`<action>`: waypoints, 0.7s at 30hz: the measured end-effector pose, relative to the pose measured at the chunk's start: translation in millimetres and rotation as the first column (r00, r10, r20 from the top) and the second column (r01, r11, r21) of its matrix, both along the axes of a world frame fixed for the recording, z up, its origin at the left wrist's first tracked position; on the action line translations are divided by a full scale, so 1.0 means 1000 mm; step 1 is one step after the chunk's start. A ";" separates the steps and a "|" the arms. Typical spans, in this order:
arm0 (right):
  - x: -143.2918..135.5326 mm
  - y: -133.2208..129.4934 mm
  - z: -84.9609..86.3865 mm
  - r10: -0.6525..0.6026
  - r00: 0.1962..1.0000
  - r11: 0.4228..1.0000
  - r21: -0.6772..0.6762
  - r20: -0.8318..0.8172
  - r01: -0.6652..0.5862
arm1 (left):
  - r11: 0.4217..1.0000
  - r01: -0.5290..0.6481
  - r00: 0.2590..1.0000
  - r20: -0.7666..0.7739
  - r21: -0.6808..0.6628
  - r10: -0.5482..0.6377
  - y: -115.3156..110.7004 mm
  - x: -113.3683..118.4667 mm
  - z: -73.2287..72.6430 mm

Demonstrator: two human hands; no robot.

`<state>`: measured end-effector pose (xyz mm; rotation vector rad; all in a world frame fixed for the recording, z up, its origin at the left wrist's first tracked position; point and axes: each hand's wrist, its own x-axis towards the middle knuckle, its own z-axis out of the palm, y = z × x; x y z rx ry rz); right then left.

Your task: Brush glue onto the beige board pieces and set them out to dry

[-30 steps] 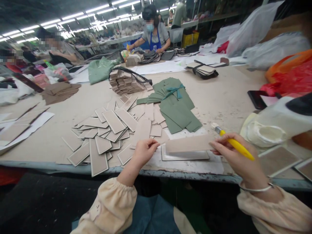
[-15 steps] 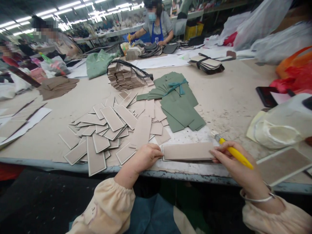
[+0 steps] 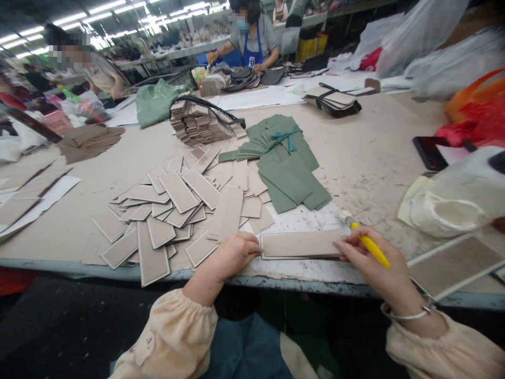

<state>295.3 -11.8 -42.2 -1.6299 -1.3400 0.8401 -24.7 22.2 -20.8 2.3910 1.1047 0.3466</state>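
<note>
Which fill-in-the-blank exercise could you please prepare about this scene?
The right hand holds a brush with a ____ handle.
The left hand is at the ____ end of the beige strip.
The pieces under the teal tie are ____.
The nearest masked person wears an apron coloured ____.
Missing words: yellow; left; green; blue.

Left hand (image 3: 239, 253) at left end of beige strip (image 3: 300, 243), near table's (image 3: 355, 173) front edge; right hand (image 3: 369, 258) at right end, holding yellow brush (image 3: 369, 243).
</note>
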 end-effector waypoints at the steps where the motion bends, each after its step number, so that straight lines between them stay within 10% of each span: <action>1: 0.001 0.000 -0.001 0.003 1.000 1.000 0.007 0.017 -0.003 | 1.000 0.001 1.000 -0.005 0.003 -0.001 0.000 0.000 0.000; 21: 0.003 -0.001 -0.005 0.034 0.996 0.999 -0.036 0.080 -0.031 | 0.999 0.019 0.996 -0.085 0.044 -0.015 0.001 0.001 0.002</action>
